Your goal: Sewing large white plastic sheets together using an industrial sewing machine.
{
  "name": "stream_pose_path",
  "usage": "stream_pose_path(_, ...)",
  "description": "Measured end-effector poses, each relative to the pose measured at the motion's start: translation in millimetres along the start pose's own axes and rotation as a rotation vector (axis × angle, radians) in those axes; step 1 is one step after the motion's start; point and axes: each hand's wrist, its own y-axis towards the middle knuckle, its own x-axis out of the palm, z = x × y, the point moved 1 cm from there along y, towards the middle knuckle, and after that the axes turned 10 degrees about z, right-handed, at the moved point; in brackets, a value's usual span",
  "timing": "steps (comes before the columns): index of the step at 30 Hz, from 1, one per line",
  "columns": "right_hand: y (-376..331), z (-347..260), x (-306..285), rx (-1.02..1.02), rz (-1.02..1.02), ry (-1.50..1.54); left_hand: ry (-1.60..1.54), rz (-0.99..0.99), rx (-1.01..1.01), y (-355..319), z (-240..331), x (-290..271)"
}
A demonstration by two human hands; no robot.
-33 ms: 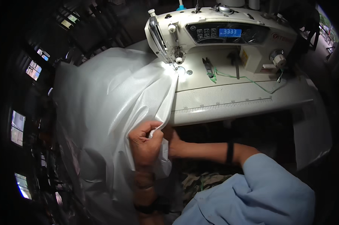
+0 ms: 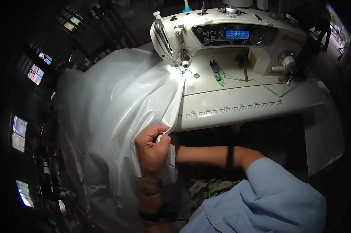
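My left hand is closed on the gathered edge of a large white woven plastic sheet, just in front of the sewing machine table. From that grip the edge runs up in a taut fold to the presser foot of the white sewing machine, where the needle light shines on it. My right forearm reaches leftward behind the left hand and the sheet. They hide my right hand and its fingers, so what it holds does not show. The rest of the sheet hangs in folds at the left.
Black thread snips lie on the machine bed with a green thread. A dark narrow tool rests beside the machine's upright. A printed ruler runs along the table's front edge. Clear plastic sheeting hangs at the right.
My right forearm has moved left, and its hand has slipped out of sight behind the left hand and sheet. My left hand has shifted slightly right, still gripping the edge.
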Motion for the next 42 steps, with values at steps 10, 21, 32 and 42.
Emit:
stream_pose_path(10, 45, -17, 30, -0.171, -0.244, -0.506, 0.403, 0.016, 0.220, -12, -12, -12)
stream_pose_path(21, -16, -204, -93, -0.066, -0.564, -1.064, 0.380, 0.022, 0.399, -50, -75, 14)
stream_pose_path(32, 34, -174, -144, -0.500, -0.042, -1.396, 0.479, 0.007, 0.434, -58, -77, 44)
stream_pose_path(42, 45, -176, -149, -0.415, 0.004, -1.471, 0.746, -0.018, 0.509, -2, -59, 58)
